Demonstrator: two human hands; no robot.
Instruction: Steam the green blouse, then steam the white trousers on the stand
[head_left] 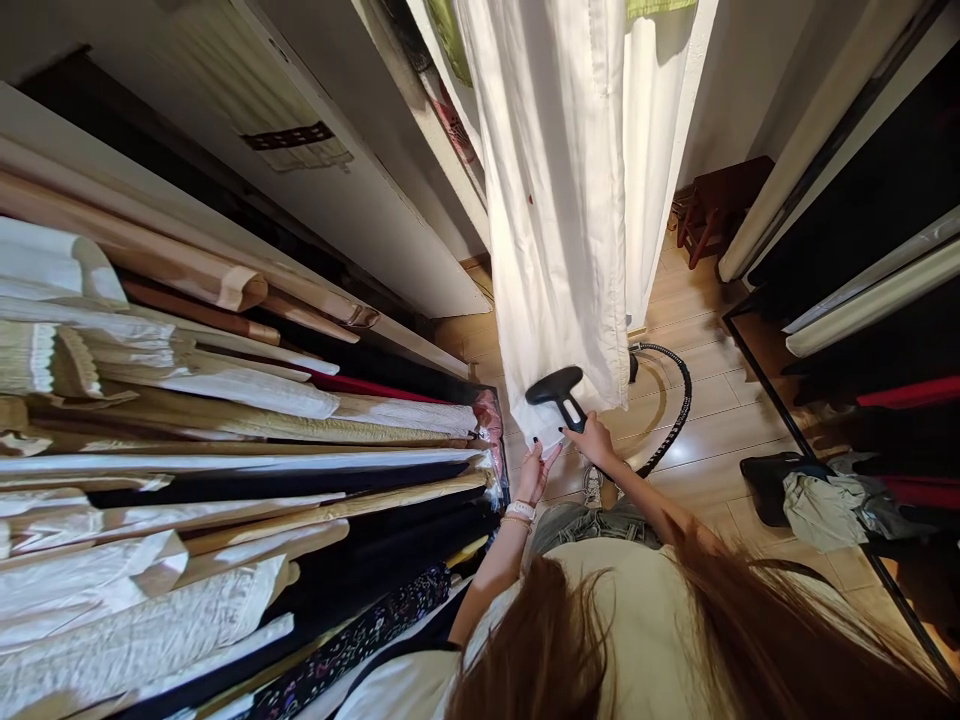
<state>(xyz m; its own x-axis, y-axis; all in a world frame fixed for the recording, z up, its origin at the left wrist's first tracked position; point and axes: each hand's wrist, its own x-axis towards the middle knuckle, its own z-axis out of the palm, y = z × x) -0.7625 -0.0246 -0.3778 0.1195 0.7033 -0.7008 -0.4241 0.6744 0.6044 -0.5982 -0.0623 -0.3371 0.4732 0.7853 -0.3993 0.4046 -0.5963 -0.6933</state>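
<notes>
A long white cloth garment (559, 230) hangs in front of me, its lower end at my hands. My right hand (594, 440) is wrapped round the handle of a black garment steamer head (555, 386), which lies against the front of the cloth near its bottom. Just to the left, my left hand (535, 472) pinches the bottom edge of the white garment. A black ribbed hose (686, 400) curves over the floor on the right and runs behind my right forearm.
Many garments (187, 420) hang in a dense row on the left. Dark clothes (862, 230) hang on a rack at the right. A reddish-brown stool (720, 200) stands at the back right. Crumpled pale cloth (829, 505) and a black object (772, 485) lie low at the right.
</notes>
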